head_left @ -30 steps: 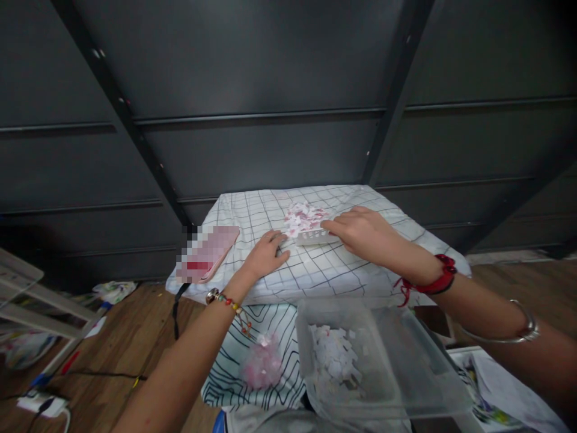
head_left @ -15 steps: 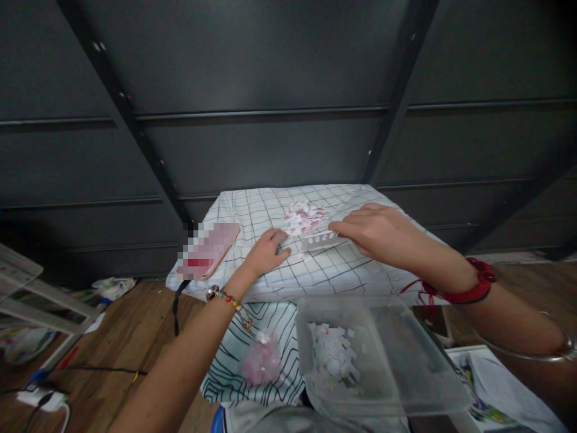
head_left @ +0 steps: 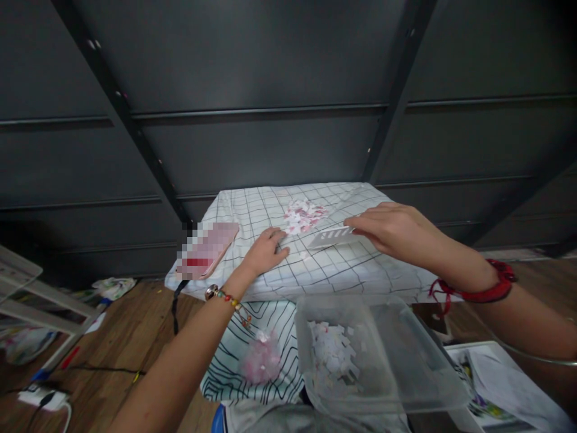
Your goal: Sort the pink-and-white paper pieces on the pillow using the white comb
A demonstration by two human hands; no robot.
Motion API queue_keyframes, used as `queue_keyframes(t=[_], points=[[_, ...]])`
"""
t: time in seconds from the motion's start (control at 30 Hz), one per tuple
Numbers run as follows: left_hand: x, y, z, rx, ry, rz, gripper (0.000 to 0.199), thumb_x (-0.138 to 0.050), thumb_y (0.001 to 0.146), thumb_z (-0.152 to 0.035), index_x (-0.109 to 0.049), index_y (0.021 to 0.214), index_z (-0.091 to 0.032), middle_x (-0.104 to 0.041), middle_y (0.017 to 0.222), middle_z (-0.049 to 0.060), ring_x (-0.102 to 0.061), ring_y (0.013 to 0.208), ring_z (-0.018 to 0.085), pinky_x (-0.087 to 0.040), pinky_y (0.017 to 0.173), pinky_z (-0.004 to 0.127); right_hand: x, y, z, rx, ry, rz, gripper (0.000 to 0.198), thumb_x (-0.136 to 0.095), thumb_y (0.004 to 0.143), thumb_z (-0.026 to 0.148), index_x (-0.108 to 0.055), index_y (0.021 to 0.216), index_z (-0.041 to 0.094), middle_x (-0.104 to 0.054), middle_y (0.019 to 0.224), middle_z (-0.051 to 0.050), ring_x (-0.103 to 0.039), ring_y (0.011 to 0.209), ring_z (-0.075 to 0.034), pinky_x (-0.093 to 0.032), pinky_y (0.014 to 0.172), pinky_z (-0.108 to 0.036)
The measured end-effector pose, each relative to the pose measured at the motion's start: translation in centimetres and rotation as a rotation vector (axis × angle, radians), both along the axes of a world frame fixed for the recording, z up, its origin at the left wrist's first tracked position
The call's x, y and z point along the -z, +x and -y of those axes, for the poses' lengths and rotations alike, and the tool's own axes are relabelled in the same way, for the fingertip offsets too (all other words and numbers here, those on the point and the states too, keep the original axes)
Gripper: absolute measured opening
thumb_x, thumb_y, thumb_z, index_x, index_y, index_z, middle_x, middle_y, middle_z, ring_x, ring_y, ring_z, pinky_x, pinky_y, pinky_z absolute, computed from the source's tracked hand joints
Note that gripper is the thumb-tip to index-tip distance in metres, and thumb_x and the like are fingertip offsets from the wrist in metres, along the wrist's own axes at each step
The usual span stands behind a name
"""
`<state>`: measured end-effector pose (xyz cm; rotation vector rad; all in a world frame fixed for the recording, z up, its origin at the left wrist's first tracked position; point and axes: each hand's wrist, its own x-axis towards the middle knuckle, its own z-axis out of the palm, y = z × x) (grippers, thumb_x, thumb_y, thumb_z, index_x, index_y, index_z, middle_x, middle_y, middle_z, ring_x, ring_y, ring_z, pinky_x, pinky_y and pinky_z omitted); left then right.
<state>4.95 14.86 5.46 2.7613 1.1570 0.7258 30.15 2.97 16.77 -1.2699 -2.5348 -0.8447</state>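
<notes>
My left hand [head_left: 265, 251] lies on the checked tablecloth [head_left: 256, 207], fingers apart and holding nothing. Its fingertips reach the near left side of a pile of small white and pink paper pieces [head_left: 303, 216]. To the right of the pile, my right hand [head_left: 390, 231] pinches the right end of a thin, flat greyish card [head_left: 331, 236] with a row of white slanted marks along it. The card is tilted a little above the cloth. I cannot tell if the marks are slots or loose pieces.
A pink phone [head_left: 216, 243] lies at the table's left, partly blurred out. In front stands a clear plastic box [head_left: 383, 355] holding white paper bits [head_left: 333, 355]. Beside it a pink-filled clear bag [head_left: 261, 358] rests on striped cloth [head_left: 216, 382]. A dark panelled wall [head_left: 261, 144] rises behind.
My right hand has moved a little to the right, drawing the card along with it and tilting it differently. The left hand stays in place.
</notes>
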Motion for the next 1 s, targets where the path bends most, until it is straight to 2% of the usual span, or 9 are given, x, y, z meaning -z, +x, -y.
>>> queue_keyframes(t=[0.23,0.43,0.67,0.9,1.0], points=[[-0.1,0.0,0.1,0.005,-0.001,0.011,0.038,-0.053,0.082,-0.028,-0.053,0.117,-0.014,-0.051,0.125,0.013,-0.045,0.119,0.025,-0.036,0.103,0.04,0.4,-0.1,-0.6,-0.025,-0.055,0.046,0.027,-0.042,0.077,0.007,-0.062,0.09,0.019,-0.068,0.077,-0.004,-0.059,0.069,-0.016,-0.041,0.067,-0.03],[-0.1,0.0,0.1,-0.001,0.003,0.0,0.039,-0.053,0.083,-0.028,-0.053,0.118,-0.01,-0.051,0.126,0.015,-0.044,0.12,0.025,-0.036,0.104,0.039,0.5,-0.4,-1.6,0.064,-0.017,0.069,0.027,-0.042,0.077,0.005,-0.062,0.091,0.017,-0.069,0.077,-0.005,-0.059,0.069,-0.017,-0.041,0.067,-0.03],[0.0,0.1,0.1,-0.009,-0.002,0.008,0.038,-0.054,0.082,-0.028,-0.054,0.117,-0.013,-0.051,0.125,0.013,-0.045,0.12,0.025,-0.036,0.104,0.04,0.4,-0.3,-0.7,0.018,-0.047,0.031,0.025,-0.042,0.077,0.01,-0.063,0.087,0.02,-0.068,0.075,-0.003,-0.059,0.067,-0.016,-0.041,0.063,-0.028],[0.1,0.0,0.1,0.001,-0.007,0.015,0.04,-0.054,0.083,-0.028,-0.053,0.118,-0.009,-0.05,0.126,0.016,-0.043,0.121,0.026,-0.035,0.104,0.038,0.2,0.0,-0.9,0.066,-0.032,0.067,0.025,-0.043,0.076,0.009,-0.063,0.089,0.019,-0.069,0.076,-0.004,-0.06,0.068,-0.018,-0.041,0.064,-0.029],[0.1,0.0,0.1,0.004,-0.006,0.018,0.039,-0.053,0.083,-0.028,-0.053,0.118,-0.011,-0.05,0.126,0.015,-0.043,0.121,0.025,-0.035,0.104,0.038,0.4,0.0,-0.7,0.04,-0.032,0.038,0.024,-0.043,0.079,0.013,-0.063,0.091,0.02,-0.069,0.078,-0.004,-0.061,0.07,-0.018,-0.041,0.065,-0.03]])
